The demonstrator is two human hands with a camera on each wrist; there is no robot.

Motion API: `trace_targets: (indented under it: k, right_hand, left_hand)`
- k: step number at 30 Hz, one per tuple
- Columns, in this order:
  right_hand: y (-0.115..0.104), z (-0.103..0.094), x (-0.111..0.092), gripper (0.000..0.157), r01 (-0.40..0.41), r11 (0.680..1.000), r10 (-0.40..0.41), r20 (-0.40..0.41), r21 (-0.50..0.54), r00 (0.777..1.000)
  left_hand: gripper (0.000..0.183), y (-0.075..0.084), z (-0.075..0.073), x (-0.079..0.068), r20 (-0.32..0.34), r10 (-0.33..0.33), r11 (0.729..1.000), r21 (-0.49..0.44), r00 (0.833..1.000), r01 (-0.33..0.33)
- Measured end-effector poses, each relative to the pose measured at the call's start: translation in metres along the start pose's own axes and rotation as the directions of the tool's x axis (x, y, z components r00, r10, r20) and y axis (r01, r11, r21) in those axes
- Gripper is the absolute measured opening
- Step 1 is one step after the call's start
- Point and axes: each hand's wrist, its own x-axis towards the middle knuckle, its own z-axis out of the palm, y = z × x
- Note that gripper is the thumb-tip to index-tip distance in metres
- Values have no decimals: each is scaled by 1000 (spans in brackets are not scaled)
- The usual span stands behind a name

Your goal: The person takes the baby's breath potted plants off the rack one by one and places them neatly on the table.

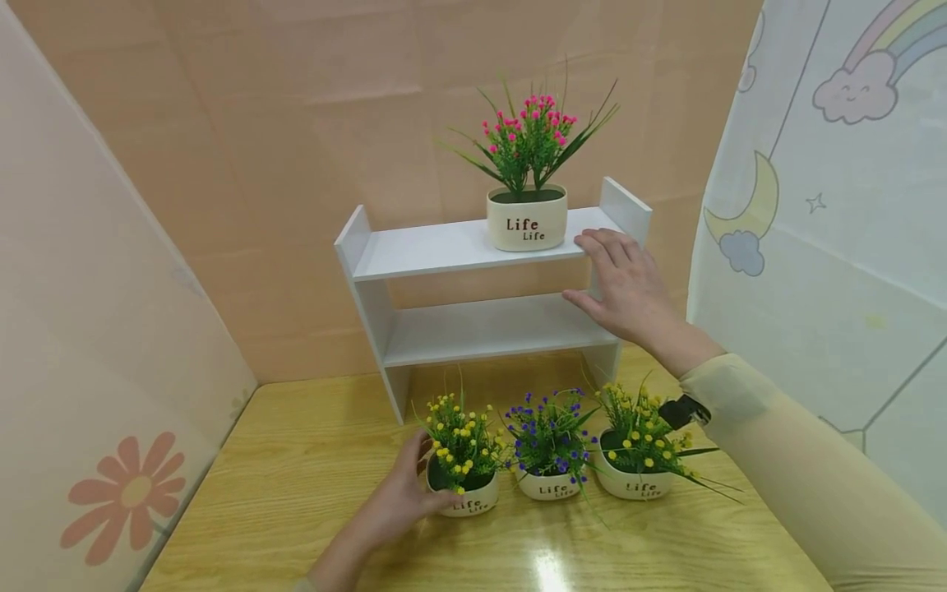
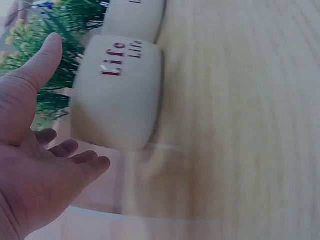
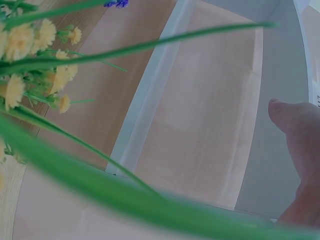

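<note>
While the right hand extends fingers, the left hand spreads fingers beside a near-left pot.
Cream, brown-lettered, yellow-flowered.

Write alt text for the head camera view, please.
A person's left hand is at a pot of yellow flowers, leftmost of three flowerpots on a wood-grain table. The right hand is by the upper board of a white shelf, near a pot of pink flowers.
</note>
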Motion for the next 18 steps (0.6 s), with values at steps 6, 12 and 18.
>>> trace_targets:
  k: [6,12,18]
  right_hand:
    - [0,-1,0,85,-1,1000,1,0,1,1000]
    - [1,-1,0,85,-9,1000,9,5,6,1000]
    - [1,0,0,85,-18,1000,18,12,8,1000]
  left_hand:
    - [126,17,-7,-2,-21,18,1000,15,1000,-17]
    - [123,34,-13,-3,-51,33,998,56,998,-30]
    - [120,47,-17,0,-74,60,997,57,995,-56]
